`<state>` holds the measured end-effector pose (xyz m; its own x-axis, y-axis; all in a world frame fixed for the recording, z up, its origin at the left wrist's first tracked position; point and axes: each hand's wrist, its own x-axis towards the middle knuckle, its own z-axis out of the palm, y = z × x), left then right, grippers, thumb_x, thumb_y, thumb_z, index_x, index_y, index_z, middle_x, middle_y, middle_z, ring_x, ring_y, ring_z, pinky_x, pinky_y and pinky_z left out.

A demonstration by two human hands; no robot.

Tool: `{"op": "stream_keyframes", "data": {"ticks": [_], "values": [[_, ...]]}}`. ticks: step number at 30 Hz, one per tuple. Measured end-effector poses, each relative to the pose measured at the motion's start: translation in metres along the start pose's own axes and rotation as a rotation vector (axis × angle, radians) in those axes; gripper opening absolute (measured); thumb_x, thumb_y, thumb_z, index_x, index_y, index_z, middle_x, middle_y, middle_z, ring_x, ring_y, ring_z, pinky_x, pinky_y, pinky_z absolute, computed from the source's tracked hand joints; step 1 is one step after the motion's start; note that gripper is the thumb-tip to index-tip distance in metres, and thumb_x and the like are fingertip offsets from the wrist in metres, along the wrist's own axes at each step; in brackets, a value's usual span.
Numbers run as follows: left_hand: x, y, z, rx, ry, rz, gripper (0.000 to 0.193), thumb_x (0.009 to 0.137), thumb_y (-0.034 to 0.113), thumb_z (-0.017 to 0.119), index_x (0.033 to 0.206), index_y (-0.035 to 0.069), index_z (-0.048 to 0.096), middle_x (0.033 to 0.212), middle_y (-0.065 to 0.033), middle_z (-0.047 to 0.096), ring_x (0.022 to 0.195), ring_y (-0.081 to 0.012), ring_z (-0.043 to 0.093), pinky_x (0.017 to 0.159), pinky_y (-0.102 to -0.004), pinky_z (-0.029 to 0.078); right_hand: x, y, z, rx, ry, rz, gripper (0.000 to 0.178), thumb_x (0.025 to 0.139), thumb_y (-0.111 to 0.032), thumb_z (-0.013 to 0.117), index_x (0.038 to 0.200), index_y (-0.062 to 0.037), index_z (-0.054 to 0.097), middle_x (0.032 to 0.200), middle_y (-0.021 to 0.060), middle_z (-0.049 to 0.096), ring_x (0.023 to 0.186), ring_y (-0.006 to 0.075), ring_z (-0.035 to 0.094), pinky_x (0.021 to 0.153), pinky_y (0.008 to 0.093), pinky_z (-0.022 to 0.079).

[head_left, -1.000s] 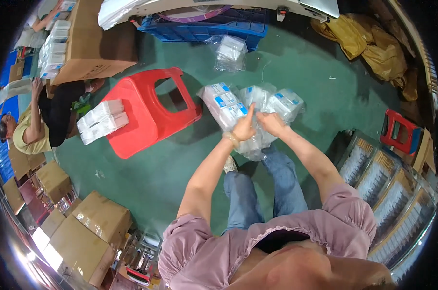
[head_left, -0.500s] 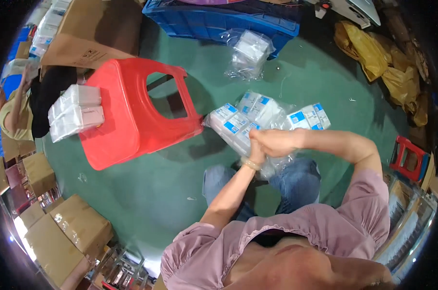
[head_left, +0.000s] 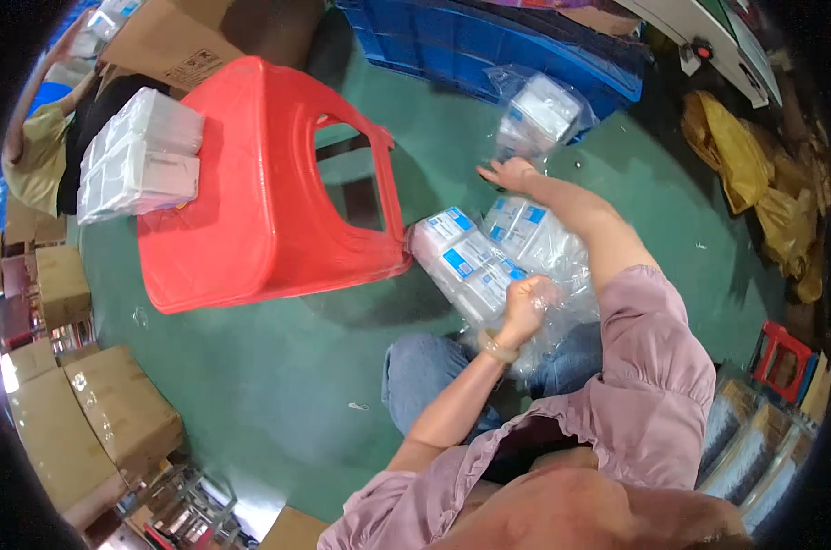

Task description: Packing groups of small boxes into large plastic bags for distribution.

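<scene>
From my feed, the landmark is the red plastic stool (head_left: 259, 183) lying on the green floor (head_left: 278, 385). Just beside its right edge, touching it, I see a clear plastic bag of white packets (head_left: 489, 261), each packet a flat rectangle with a blue label patch at one end; the bag rests across the person's jeans-clad knees. On the stool's left part sits a stack of white wrapped packs (head_left: 140, 156), with no blue that I can make out. Farther from the stool, up and to its right, a second clear bag of white packets (head_left: 542, 115) lies on the floor against a blue crate (head_left: 489, 46). Brown cartons (head_left: 113, 422) stand below and left of the stool, and yellow bags (head_left: 754, 174) lie well apart at the far right.

My left hand (head_left: 525, 302) is clenched in a fist on the crumpled film at the near end of the bag of white packets, forearm rising from the lower edge, a band on the wrist. My right hand (head_left: 507, 172) is stretched out, palm down, fingers spread and holding nothing, just short of the second clear bag, arm extended over the nearer one.
</scene>
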<state>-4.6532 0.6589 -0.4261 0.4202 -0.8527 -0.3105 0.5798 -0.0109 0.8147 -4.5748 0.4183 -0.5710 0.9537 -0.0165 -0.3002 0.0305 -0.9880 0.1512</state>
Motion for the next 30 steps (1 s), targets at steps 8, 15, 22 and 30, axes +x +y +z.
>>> {"op": "stream_keyframes", "data": {"ticks": [8,15,22,30], "values": [[0.008,-0.009,-0.009,0.019,-0.107,-0.021,0.019,0.076,-0.002,0.052,0.059,0.004,0.055,0.061,0.0034,0.056,0.059,-0.0039,0.048,0.054,-0.0214,0.039,-0.044,0.029,-0.126,0.223,0.407,-0.028,0.015,0.069,-0.006,0.055,0.084,-0.0069,0.052,0.082,0.01,0.051,0.064,0.0273,0.059,0.049,0.0397,0.048],[0.017,-0.002,0.0,0.198,-0.139,-0.005,0.02,0.078,0.0,0.054,0.058,0.003,0.055,0.059,0.0023,0.057,0.058,-0.005,0.049,0.053,-0.0225,0.04,-0.142,0.068,-0.323,0.268,0.84,0.109,0.01,0.076,0.002,0.054,0.083,-0.0037,0.048,0.078,0.009,0.048,0.066,0.0259,0.053,0.058,0.0327,0.043],[0.013,0.002,0.003,0.177,-0.106,-0.076,0.021,0.083,0.003,0.052,0.062,0.003,0.056,0.063,0.0016,0.057,0.059,-0.0062,0.049,0.055,-0.023,0.041,-0.223,0.055,-0.363,1.047,1.088,0.253,0.006,0.086,-0.008,0.053,0.086,-0.0056,0.048,0.098,0.0081,0.056,0.09,0.0183,0.055,0.081,0.0304,0.044],[0.016,-0.003,0.007,0.016,-0.104,-0.081,0.02,0.079,-0.001,0.056,0.061,0.007,0.055,0.062,0.0049,0.052,0.058,-0.0042,0.044,0.052,-0.0209,0.037,-0.34,0.036,-0.362,0.768,1.023,0.533,0.017,0.081,-0.013,0.055,0.095,-0.0065,0.051,0.085,0.006,0.049,0.074,0.0183,0.046,0.064,0.0277,0.038]]}}
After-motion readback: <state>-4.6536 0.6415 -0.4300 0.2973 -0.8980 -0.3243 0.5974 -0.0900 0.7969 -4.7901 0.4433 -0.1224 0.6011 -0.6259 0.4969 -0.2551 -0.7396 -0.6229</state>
